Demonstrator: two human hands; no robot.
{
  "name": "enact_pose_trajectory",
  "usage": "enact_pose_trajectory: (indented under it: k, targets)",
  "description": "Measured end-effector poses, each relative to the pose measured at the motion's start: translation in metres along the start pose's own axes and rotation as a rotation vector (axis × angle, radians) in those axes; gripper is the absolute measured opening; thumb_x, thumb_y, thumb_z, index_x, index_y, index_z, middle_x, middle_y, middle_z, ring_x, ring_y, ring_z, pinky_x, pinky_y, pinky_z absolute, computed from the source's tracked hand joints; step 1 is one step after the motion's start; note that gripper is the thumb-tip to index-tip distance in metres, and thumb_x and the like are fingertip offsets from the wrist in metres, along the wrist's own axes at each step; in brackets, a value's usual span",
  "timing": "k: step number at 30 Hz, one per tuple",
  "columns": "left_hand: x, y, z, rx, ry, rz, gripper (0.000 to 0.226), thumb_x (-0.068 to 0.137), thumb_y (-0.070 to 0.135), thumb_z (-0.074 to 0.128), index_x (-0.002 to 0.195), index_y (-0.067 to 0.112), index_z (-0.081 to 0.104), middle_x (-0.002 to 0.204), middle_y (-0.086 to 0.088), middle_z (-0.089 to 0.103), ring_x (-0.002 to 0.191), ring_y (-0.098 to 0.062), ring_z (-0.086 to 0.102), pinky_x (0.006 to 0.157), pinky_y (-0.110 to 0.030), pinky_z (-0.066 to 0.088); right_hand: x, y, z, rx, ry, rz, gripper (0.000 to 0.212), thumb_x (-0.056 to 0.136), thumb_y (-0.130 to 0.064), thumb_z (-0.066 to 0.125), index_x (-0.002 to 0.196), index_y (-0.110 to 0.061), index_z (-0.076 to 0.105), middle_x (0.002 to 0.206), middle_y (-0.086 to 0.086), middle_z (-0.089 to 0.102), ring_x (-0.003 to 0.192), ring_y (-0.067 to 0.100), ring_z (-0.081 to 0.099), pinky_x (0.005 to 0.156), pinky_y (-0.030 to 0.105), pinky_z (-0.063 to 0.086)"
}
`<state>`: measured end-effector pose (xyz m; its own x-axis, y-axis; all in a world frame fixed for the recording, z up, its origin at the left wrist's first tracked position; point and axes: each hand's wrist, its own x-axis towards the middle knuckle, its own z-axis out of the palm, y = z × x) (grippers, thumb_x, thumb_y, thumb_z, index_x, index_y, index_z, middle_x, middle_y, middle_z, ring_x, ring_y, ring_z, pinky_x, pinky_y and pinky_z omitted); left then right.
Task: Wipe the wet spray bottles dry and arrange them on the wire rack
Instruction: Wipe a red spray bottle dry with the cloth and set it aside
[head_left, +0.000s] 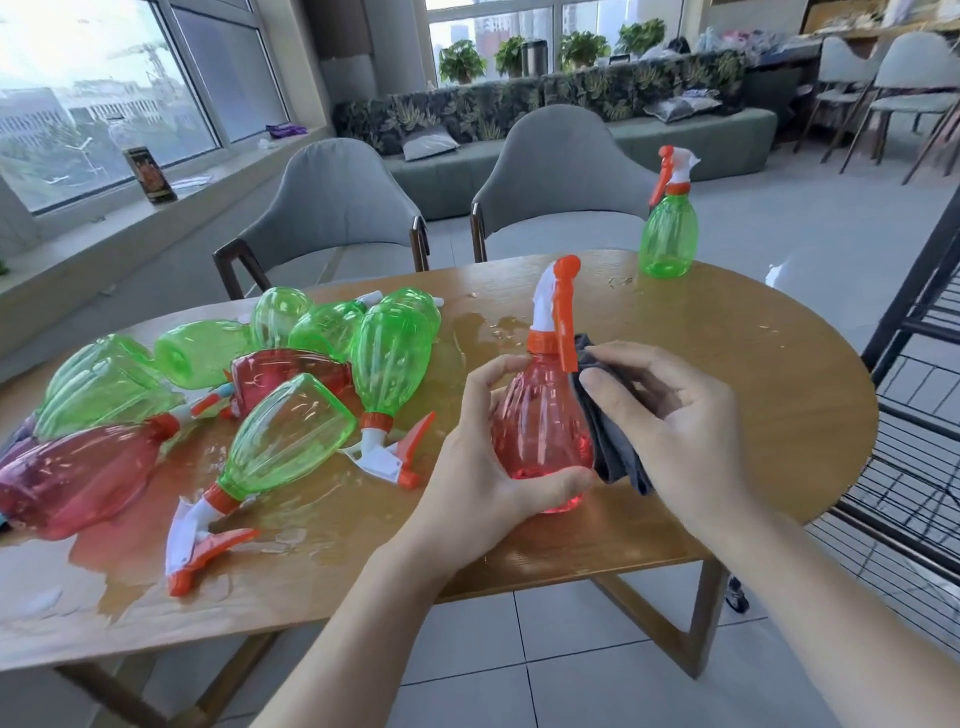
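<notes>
Left hand (483, 447) grips red spray bottle (540, 415) upright; right hand (670, 415) pinches grey cloth (608, 441) against it (likely light, slick thin plastic; best held low round belly).

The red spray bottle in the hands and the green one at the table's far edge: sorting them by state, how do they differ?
The red spray bottle is gripped by the left hand while the right hand presses a grey cloth to it; the green spray bottle stands alone, untouched. One body is red, the other green. Both are upright with orange-and-white trigger heads.
</notes>
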<state>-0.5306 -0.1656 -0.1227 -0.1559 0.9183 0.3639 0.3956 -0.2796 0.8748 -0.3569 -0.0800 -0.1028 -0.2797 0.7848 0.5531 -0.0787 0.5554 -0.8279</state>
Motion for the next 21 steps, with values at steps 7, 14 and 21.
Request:
enact_pose_trajectory:
  k: [7, 14, 21]
  targets:
    - [0.004, -0.002, 0.005, -0.012, -0.006, 0.018, 0.100, 0.070, 0.025, 0.098, 0.151, 0.035, 0.040, 0.136, 0.016, 0.063, 0.132, -0.013, 0.064, 0.112, -0.038, 0.054, -0.002, 0.002, 0.004, -0.067, 0.119, -0.071, 0.021, 0.088, -0.021, 0.078, 0.108, -0.028, 0.075, 0.113, -0.011, 0.075, 0.105, 0.011, 0.073, 0.092, 0.032, 0.059]
    - [-0.005, 0.002, 0.007, -0.126, -0.026, -0.006, 0.071, 0.096, 0.022, 0.076, 0.156, 0.028, 0.039, 0.149, 0.008, 0.062, 0.140, -0.012, 0.058, 0.111, -0.029, 0.049, -0.013, 0.007, -0.010, -0.349, 0.072, -0.402, 0.020, 0.091, -0.009, 0.078, 0.111, -0.006, 0.078, 0.114, 0.001, 0.073, 0.106, 0.006, 0.069, 0.090, 0.019, 0.054]
    - [-0.006, 0.001, 0.005, -0.119, -0.070, 0.010, 0.090, 0.079, 0.026, 0.089, 0.154, 0.032, 0.041, 0.146, 0.002, 0.063, 0.137, -0.021, 0.062, 0.114, -0.043, 0.052, -0.012, 0.001, -0.021, -0.456, -0.036, -0.518, 0.020, 0.092, -0.011, 0.077, 0.111, -0.005, 0.079, 0.111, 0.008, 0.071, 0.104, 0.007, 0.067, 0.092, 0.017, 0.051]
